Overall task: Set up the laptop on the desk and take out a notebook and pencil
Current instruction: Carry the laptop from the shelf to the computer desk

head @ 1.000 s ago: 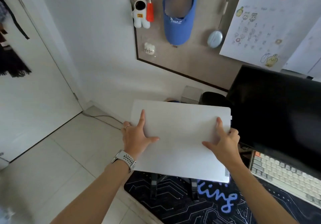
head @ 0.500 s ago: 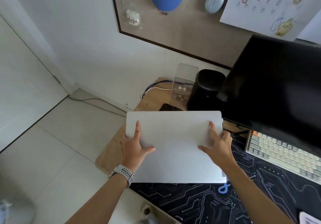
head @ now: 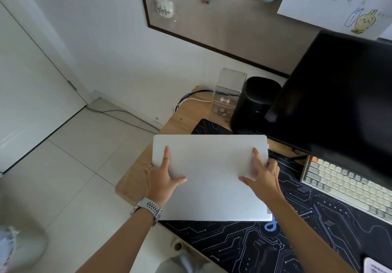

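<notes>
A closed silver laptop (head: 212, 166) sits low over the left end of the wooden desk (head: 135, 179), partly above the black circuit-pattern desk mat (head: 244, 245). My left hand (head: 163, 177), with a ring and a watch on the wrist, grips the laptop's left edge, thumb spread across the lid. My right hand (head: 262, 177) holds the right edge the same way. Whether the laptop rests on a stand or on the mat is hidden under it. No notebook or pencil is in view.
A black monitor (head: 339, 94) stands at the right with a light keyboard (head: 347, 185) below it. Behind the laptop are a black speaker (head: 254, 105), a clear box with coins (head: 227, 94) and cables (head: 191, 100). The tiled floor (head: 63, 177) lies left.
Both hands have lowered the laptop toward the desk and it now appears lower and flatter. The camera has tilted down, so more of the desk and mat shows.
</notes>
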`<move>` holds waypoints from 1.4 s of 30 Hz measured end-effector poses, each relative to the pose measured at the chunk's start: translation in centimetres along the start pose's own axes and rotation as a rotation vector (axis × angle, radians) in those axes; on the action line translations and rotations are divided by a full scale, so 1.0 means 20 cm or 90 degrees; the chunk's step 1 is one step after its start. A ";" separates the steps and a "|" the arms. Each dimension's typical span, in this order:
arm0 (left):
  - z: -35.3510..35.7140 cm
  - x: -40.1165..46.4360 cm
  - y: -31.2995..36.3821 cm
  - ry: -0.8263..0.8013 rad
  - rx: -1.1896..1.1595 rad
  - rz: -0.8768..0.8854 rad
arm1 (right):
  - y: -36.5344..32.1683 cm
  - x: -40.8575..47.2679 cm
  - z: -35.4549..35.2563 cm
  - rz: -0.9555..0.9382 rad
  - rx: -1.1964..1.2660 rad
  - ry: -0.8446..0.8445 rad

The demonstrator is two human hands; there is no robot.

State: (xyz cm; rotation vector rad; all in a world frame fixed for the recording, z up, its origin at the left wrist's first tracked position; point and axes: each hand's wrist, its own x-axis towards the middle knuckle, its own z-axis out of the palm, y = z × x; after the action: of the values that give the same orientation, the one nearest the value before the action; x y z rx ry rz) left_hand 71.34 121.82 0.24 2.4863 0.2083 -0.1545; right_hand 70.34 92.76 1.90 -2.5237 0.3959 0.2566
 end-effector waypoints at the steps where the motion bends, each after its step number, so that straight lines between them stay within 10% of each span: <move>1: 0.01 0.01 -0.01 -0.005 -0.004 0.001 | 0.00 0.00 0.00 0.001 -0.001 -0.004; 37: -0.07 0.03 0.00 -0.084 0.128 0.008 | -0.04 -0.01 0.05 0.038 -0.143 -0.013; 42: -0.31 0.02 0.14 -0.030 0.186 0.005 | -0.18 -0.10 -0.09 0.030 0.051 0.076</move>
State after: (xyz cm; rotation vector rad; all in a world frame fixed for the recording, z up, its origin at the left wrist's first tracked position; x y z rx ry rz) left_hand 72.63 123.37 6.75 2.7699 0.1651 -0.2550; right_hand 69.87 95.13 5.76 -2.4605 0.5036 0.1056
